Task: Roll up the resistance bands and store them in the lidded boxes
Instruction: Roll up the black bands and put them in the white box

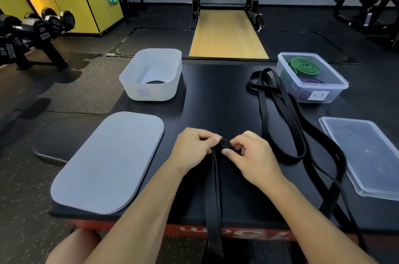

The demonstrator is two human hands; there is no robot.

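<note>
Starting the roll: at the near middle of the surface (216, 101), left hand (194, 147) and right hand (248, 152) pinch the black resistance band's (212, 188) small coil (225, 144); a taut tail with aligned edges should give a tight roll.

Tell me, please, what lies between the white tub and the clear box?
Head view: bare black tabletop, then the looped end of a loose black band, close beside the clear box.
</note>
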